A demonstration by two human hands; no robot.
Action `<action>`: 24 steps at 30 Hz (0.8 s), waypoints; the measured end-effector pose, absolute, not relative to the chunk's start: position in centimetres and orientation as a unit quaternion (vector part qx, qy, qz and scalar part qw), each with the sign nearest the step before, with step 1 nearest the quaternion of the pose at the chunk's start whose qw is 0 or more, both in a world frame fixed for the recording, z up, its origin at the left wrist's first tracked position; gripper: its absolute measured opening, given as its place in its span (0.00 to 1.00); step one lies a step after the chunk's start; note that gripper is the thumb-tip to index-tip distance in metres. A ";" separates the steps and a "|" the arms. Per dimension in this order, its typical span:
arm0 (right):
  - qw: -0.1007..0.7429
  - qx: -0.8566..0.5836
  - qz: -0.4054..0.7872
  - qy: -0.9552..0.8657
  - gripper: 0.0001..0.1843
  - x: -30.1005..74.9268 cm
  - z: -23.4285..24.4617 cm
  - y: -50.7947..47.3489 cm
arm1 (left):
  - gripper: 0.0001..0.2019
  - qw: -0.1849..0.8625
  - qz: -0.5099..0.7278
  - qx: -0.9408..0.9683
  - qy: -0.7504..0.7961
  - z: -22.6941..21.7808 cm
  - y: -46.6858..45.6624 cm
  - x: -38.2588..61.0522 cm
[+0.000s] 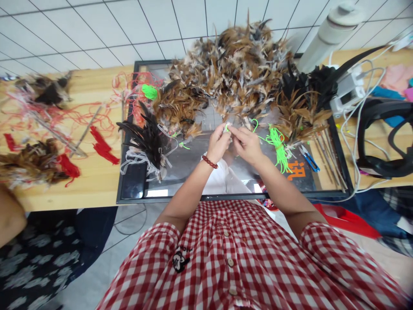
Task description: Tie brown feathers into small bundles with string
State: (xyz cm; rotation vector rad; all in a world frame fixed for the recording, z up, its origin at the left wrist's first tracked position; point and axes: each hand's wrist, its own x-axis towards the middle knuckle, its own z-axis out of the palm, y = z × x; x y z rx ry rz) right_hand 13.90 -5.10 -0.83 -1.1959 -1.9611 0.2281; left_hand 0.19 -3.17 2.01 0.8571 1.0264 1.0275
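In the head view my left hand [219, 143], with a beaded bracelet at the wrist, is closed in a pinch over the dark glossy panel. A bit of bright green cord [226, 127] shows at its fingertips. My right hand [248, 145] meets it there, fingers pinched on the same spot; a green loop [255, 123] rises behind that hand. Whether feather ends are also in the pinch is hidden by the fingers. Just beyond lies a big heap of brown feathers [238, 69]. A hank of green cord [279, 148] rests right of my right hand.
Blue-handled snips [309, 159] and thin sticks [329, 159] lie at right, near black feathers [297, 82]. Black feathers [150, 140] sit left. A white bottle [332, 34], cables and a black headset frame [383, 137] stand right. Another person's arm [11, 215] is at left.
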 end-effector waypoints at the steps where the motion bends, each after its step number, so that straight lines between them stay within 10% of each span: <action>1: 0.407 -0.471 0.101 -0.776 0.23 13.9 -0.8 -5.1 | 0.10 0.679 0.460 0.359 0.446 2.1 -3.2 0.2; 24: 0.477 -0.519 0.244 -0.666 0.17 14.1 0.8 -4.6 | 0.14 0.744 0.466 0.267 0.397 3.5 -3.2 -0.3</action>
